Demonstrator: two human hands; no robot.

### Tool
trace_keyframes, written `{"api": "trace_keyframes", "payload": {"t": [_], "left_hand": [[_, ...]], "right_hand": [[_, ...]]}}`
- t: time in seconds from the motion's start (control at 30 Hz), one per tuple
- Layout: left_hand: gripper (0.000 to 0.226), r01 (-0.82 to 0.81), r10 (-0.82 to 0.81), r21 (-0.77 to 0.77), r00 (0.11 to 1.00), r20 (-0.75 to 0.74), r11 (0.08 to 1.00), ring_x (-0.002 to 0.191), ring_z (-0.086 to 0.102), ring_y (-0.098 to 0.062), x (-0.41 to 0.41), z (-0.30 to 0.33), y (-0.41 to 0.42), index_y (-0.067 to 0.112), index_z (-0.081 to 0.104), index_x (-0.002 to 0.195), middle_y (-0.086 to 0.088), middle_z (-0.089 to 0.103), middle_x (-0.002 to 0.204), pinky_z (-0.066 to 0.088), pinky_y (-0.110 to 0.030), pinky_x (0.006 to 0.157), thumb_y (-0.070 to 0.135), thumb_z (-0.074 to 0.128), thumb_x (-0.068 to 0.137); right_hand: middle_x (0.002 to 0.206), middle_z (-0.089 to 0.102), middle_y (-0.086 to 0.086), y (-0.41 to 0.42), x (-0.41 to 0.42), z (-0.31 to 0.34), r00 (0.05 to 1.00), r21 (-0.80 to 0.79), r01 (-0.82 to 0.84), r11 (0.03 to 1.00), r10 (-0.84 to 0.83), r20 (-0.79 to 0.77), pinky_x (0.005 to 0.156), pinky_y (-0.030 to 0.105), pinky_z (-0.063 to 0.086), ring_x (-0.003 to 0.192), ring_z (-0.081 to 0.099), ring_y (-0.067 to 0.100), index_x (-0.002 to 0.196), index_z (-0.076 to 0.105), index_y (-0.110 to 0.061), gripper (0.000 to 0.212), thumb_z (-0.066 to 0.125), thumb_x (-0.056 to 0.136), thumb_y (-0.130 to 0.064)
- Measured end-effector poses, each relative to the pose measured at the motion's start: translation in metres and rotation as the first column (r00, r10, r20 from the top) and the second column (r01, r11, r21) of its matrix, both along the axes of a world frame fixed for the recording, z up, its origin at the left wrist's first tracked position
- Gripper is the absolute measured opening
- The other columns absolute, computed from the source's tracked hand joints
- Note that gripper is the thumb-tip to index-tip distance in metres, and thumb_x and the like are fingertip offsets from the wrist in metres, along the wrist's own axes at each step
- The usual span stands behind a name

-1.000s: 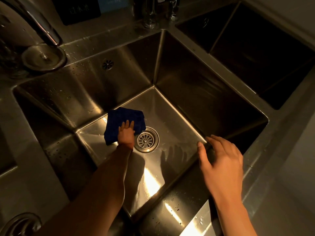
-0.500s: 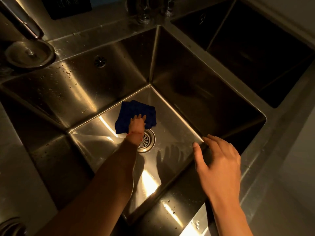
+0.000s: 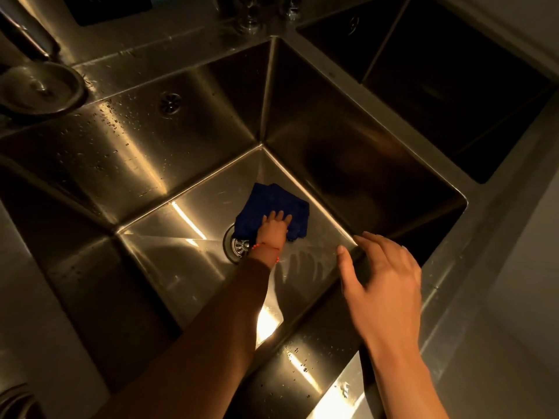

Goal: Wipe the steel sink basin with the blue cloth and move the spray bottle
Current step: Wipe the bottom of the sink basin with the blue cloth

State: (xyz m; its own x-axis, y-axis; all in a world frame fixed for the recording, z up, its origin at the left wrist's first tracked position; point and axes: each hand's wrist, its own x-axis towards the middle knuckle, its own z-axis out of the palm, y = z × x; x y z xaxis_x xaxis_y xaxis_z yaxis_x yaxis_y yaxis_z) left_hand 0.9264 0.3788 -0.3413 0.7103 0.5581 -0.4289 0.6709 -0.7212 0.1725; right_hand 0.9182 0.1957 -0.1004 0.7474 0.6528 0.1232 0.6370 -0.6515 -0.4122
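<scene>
The steel sink basin (image 3: 169,255) is deep and square, with a round drain (image 3: 237,244) in its floor. A blue cloth (image 3: 273,204) lies crumpled on the floor just beyond the drain, partly over its rim. My left hand (image 3: 272,229) reaches far down and presses flat on the cloth's near part, fingers spread over it. My right hand (image 3: 382,279) hovers above the basin's right side with fingers apart and nothing in it. No spray bottle is in view.
A tap neck (image 3: 27,40) and a round metal lid (image 3: 39,86) sit at the back left on the rim. A second, dark basin (image 3: 453,86) lies to the right. Glass bases (image 3: 251,16) stand behind the sink. Water drops dot the back wall.
My left hand has slid the blue cloth rightward across the floor, from left of the drain to beyond and right of it. My right hand has stayed almost still.
</scene>
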Motion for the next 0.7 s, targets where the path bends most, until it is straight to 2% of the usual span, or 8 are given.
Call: {"api": "trace_keyframes", "payload": {"t": [0.2, 0.53, 0.7], "left_hand": [[0.055, 0.091, -0.091, -0.010, 0.996, 0.020, 0.996, 0.147, 0.014, -0.030, 0.000, -0.001, -0.031, 0.016, 0.017, 0.152, -0.010, 0.017, 0.158, 0.013, -0.043, 0.119, 0.014, 0.037, 0.101], [0.065, 0.138, -0.135, -0.079, 0.990, 0.046, 0.987, 0.149, 0.007, -0.026, -0.014, 0.001, -0.061, 0.017, 0.011, 0.153, -0.008, 0.011, 0.161, 0.004, -0.040, 0.123, 0.015, 0.045, 0.098], [0.057, 0.162, -0.159, -0.037, 0.983, 0.088, 0.986, 0.149, 0.009, -0.026, -0.030, 0.000, -0.076, 0.015, 0.015, 0.152, -0.009, 0.013, 0.160, 0.005, -0.039, 0.123, 0.013, 0.038, 0.100]], "right_hand": [[0.113, 0.064, 0.009, 0.000, 0.000, 0.001, 1.000, -0.010, -0.007, 1.000, 0.007, -0.003, 0.105, 0.046, 0.029, 0.112, 0.053, 0.024, 0.110, 0.064, -0.011, 0.045, 0.045, 0.088, -0.044], [0.113, 0.064, 0.011, 0.000, -0.001, 0.003, 1.000, 0.003, -0.002, 1.000, 0.002, -0.025, 0.105, 0.046, 0.028, 0.112, 0.053, 0.026, 0.110, 0.064, -0.009, 0.047, 0.044, 0.090, -0.045], [0.114, 0.064, 0.011, 0.001, -0.001, 0.004, 0.999, -0.011, -0.003, 1.000, 0.003, -0.037, 0.106, 0.045, 0.027, 0.113, 0.052, 0.026, 0.111, 0.064, -0.009, 0.041, 0.049, 0.089, -0.041]]}}
